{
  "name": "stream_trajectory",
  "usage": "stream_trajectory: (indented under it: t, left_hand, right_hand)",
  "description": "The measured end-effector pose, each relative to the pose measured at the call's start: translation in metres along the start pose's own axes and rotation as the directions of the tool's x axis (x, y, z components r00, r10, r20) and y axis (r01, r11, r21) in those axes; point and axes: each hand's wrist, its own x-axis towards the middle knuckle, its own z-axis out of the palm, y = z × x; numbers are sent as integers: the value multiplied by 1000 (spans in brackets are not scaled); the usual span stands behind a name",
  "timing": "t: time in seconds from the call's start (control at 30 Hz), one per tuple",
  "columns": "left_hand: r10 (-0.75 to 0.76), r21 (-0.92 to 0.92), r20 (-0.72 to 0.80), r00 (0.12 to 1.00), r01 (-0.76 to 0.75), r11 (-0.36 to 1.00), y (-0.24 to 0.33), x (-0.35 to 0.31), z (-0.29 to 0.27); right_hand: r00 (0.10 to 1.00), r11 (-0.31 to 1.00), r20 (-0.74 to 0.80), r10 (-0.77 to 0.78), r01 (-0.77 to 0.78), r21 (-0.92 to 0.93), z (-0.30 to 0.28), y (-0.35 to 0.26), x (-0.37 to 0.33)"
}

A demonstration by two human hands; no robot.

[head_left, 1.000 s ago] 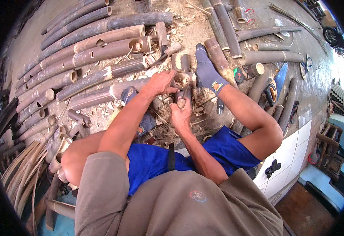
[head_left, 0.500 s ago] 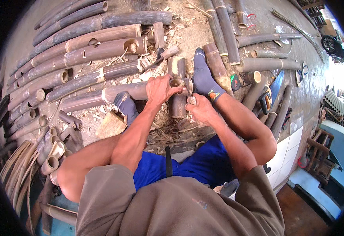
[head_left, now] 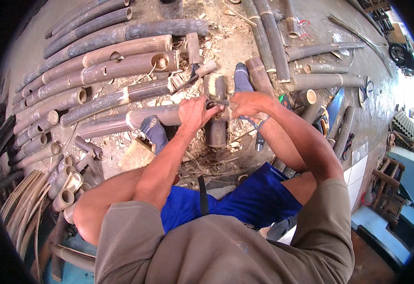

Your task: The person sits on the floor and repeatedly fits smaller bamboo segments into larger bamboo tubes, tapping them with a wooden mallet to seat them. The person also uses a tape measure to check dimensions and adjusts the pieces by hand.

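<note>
A short bamboo piece [head_left: 216, 131] lies between my feet, crossing the end of a long bamboo pole [head_left: 155, 116]. My left hand [head_left: 195, 113] presses on the joint from the left, fingers curled over the bamboo and thumb reaching right. My right hand [head_left: 250, 104] is closed, knuckles up, at the right side of the joint. From its fist a thin dark knife blade [head_left: 220, 102] points left, over the opening in the bamboo, close to my left fingertips. The knife's handle is mostly hidden. Below the right hand, a dark cylindrical end [head_left: 259, 143] shows beside my shin.
Wood chips [head_left: 169, 98] litter the floor. Several bamboo poles [head_left: 98, 71] lie at left, one with a round hole. A wooden-handled blade [head_left: 204, 70] rests beyond my left hand. At right are a handsaw [head_left: 332, 109], scissors [head_left: 368, 87] and more bamboo [head_left: 327, 82].
My right hand has moved up and right and turned knuckles-up, with the elbow swung outward. The knife blade now lies more sideways. My left hand stays on the joint.
</note>
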Motion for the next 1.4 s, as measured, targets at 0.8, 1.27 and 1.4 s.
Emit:
stream_trajectory:
  t: [0.8, 1.27, 1.4]
  left_hand:
    - [145, -317, 191, 971, -78, 945, -76, -3, 8]
    - [175, -86, 52, 983, -170, 982, -48, -5, -27]
    - [-434, -303, -619, 655, 310, 901, -99, 21, -14]
  right_hand:
    - [848, -793, -20, 529, 503, 343, 69, -142, 70]
    - [892, 979, -423, 160, -87, 186, 267, -89, -32]
    - [897, 990, -427, 113, -137, -26, 286, -73, 1]
